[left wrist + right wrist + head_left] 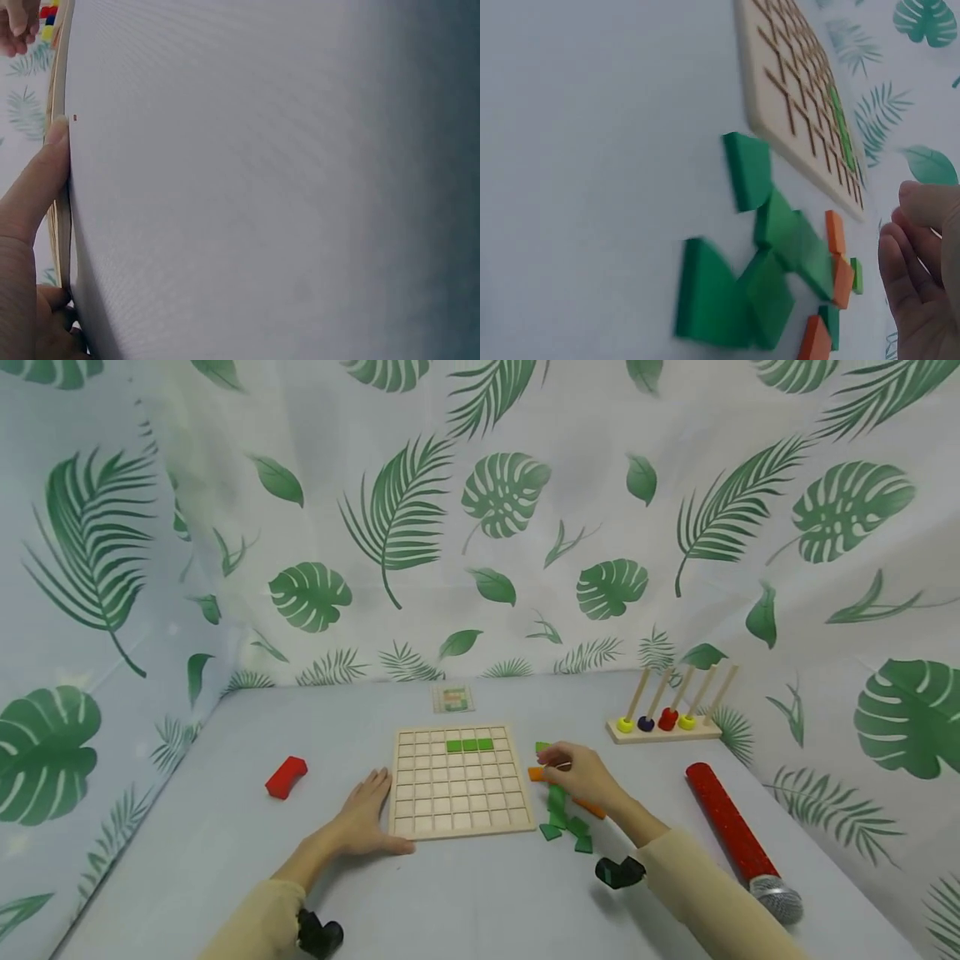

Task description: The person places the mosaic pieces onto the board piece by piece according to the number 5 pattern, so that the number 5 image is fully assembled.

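Observation:
A wooden grid board (461, 793) lies on the table with a row of light green squares (470, 746) near its far edge. My left hand (363, 818) rests at its near left corner, fingers along the left side and thumb (49, 161) against the near edge. To the board's right, my right hand (585, 774) hovers over loose green tiles (557, 806) and orange pieces (536, 774). Its thumb and index fingertip are close together, with a small gap and no piece visible between them. Several dark green tiles (769, 292) lie below that hand in the right wrist view.
A small patterned card (453, 698) lies beyond the board. A red arch-shaped block (287, 777) sits at the left. On the right are a peg stand (663, 735) with coloured beads and a red microphone (735, 827). Leaf-printed cloth (480, 610) hangs behind the table.

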Demonstrator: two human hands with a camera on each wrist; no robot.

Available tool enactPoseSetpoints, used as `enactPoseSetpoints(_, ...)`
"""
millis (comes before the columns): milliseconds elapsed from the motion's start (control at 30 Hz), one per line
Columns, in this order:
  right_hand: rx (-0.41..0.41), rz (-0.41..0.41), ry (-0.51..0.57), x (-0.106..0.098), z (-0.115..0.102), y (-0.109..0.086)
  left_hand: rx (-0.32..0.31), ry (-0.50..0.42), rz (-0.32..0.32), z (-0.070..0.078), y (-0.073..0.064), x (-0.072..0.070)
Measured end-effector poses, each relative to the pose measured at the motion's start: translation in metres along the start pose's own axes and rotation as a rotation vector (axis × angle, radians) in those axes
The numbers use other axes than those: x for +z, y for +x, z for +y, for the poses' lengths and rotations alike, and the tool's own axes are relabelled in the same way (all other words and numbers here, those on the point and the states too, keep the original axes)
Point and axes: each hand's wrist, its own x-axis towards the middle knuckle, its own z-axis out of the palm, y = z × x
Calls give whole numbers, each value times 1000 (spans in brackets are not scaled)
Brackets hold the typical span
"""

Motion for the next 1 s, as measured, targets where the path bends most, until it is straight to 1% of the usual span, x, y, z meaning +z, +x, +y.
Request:
enactPoseSetpoints(100,3,1,-17,3,3,-15,-3,-12,7,-2,-3,2)
enactPoseSetpoints(200,3,3,-28,4,8,-32,8,-23,19,-5,-6,5)
enactPoseSetpoints(367,30,23,-48,3,17,-64,18,-8,12,-6,-7,11)
enactPoseSetpoints(467,67,67,-75,0,21,-79,15,-12,11,-4,-7,11)
enactPoseSetpoints(533,106,84,-100,-1,22,-87,10,-18,13,-3,-7,9)
enactPoseSetpoints(633,149,89,-146,0,21,-93,2,-16,12,-1,-5,7)
enactPoseSetpoints(700,154,81,-166,2,20,-96,-3,-13,10,-1,-4,6)
enactPoseSetpoints(1000,67,35,-173,7,11,-96,1,-22,11,0,-3,3)
